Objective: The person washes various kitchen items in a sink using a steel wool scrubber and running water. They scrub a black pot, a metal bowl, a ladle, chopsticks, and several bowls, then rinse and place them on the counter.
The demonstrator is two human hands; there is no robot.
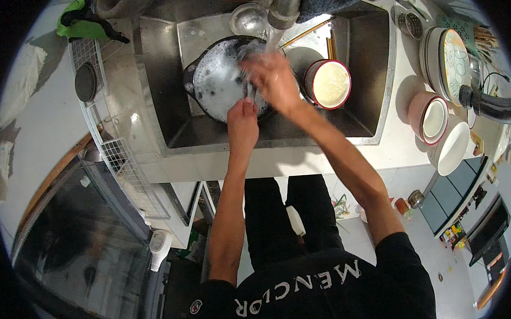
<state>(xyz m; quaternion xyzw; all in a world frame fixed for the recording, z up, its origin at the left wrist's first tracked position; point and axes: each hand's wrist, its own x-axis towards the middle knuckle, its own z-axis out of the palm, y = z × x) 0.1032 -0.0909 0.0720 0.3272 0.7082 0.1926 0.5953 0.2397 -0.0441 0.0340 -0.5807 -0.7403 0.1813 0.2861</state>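
My left hand point(243, 119) grips the lower end of a thin shiny utensil point(250, 90) over a dark pot point(188, 77) of foamy water. My right hand point(273, 75), blurred by motion, is at the utensil's upper part, under the tap point(285, 8). Water runs from the tap onto its fingers. Whether the right fingers close on anything is hidden by blur. Right of the pot stands a red-rimmed bowl point(330, 83) with a pale inside. A clear glass bowl point(248, 19) lies behind the pot.
The steel sink point(365, 69) encloses all this; chopsticks point(307, 32) lie at its back right. On the right counter stand stacked plates point(454, 61), pink bowls point(424, 113) and a white bowl point(451, 146). A white wire rack point(130, 178) runs along the left.
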